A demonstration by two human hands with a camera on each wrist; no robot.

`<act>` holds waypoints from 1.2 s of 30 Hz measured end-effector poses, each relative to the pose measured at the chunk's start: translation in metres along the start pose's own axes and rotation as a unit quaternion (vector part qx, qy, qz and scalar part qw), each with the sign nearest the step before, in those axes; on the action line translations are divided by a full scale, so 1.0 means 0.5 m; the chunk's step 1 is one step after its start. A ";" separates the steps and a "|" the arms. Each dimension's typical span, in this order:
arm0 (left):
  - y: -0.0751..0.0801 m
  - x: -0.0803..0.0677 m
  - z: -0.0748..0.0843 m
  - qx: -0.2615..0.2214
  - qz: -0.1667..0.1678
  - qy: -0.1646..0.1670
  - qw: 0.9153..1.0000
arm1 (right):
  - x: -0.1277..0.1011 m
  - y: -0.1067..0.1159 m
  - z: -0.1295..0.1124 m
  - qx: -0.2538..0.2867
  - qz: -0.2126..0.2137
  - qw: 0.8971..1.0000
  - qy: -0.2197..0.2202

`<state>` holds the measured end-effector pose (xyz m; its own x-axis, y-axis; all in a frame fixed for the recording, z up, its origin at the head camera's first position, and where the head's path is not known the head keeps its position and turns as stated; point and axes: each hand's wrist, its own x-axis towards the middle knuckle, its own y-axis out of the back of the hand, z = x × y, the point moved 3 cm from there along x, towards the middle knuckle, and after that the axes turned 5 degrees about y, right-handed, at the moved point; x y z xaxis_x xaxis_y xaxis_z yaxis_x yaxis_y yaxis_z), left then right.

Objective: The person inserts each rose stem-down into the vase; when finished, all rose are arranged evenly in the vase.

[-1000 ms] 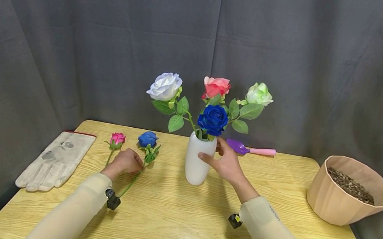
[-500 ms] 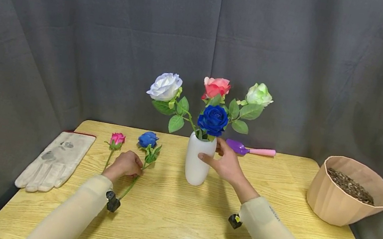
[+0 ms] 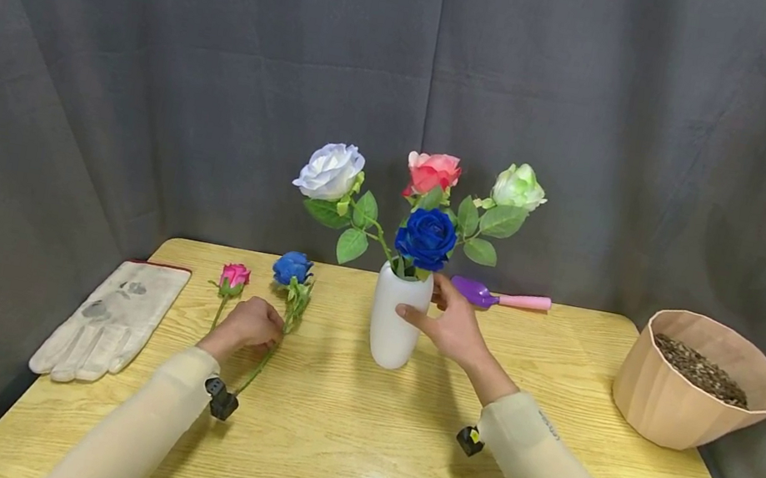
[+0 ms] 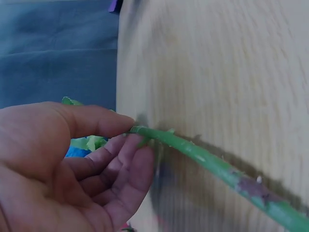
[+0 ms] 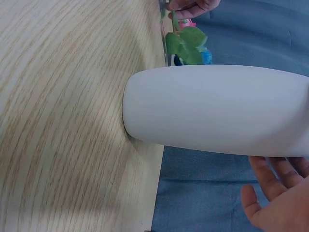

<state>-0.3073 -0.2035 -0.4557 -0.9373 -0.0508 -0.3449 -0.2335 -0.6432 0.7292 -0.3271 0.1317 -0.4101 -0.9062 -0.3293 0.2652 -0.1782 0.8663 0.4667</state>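
Note:
In the head view, my left hand pinches the green stem of a blue rose at the table's left. The left wrist view shows thumb and fingertips on the stem, its lower end slanting over the wood. A pink rose lies left of that hand. My right hand holds the upright white vase near its top, thumb in front and fingers behind. The vase bears a pale white rose, a coral rose, a green-white rose and a dark blue rose.
A pair of pale work gloves lies at the table's left edge. Behind the vase rests a purple trowel with a pink handle. A peach pot of brown soil-like bits stands right. A dark curtain hangs behind the table.
The blue rose in my left hand has turned; its bloom has shifted slightly left and away from me, its leaves now narrower to view. My right hand and the vase stay put.

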 end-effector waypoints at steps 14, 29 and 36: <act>0.040 -0.025 0.035 -0.111 -0.039 -0.051 0.992 | -0.002 0.001 -0.004 -0.007 0.000 1.000 0.002; 0.073 -0.050 0.066 -0.217 -0.006 -0.066 0.974 | -0.003 -0.001 -0.002 0.006 -0.001 1.000 -0.003; 0.096 -0.065 0.084 -0.282 0.012 -0.078 0.956 | -0.001 0.000 -0.003 -0.002 -0.001 1.000 0.001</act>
<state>-0.2987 -0.2007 -0.3847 -0.9781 0.0145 -0.2078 -0.0749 -0.9554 0.2857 -0.3259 0.1315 -0.4092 -0.9054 -0.3310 0.2660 -0.1777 0.8643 0.4705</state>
